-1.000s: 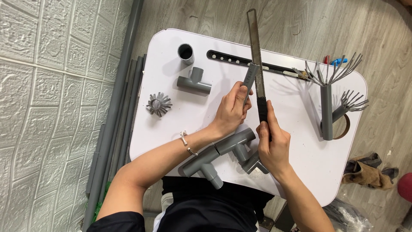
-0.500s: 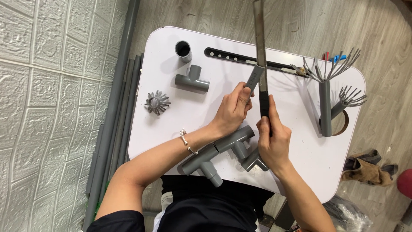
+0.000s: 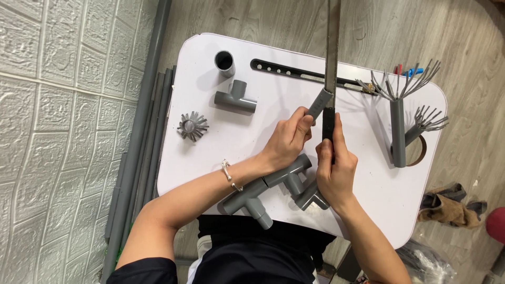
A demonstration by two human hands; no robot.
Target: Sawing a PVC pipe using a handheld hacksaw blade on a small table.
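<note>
Your left hand (image 3: pixel 286 142) fingers pinch a short grey pipe (image 3: pixel 320 104) against the upright saw blade (image 3: pixel 332 47), whose black handle (image 3: pixel 328 125) your right hand (image 3: pixel 335 171) grips, above the white counter (image 3: pixel 279 89) beside joined fittings (image 3: pixel 273 189).

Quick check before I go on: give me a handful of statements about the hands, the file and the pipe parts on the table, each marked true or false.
1. The right hand grips the file by its dark handle. True.
2. The left hand holds a short grey pipe piece against the file. True.
3. The tee fitting lies on the floor. False: it lies on the white table.
4. The left wrist is bare. False: it wears a bracelet.
5. A short upright pipe stub stands near the table's far corner. True.
</note>
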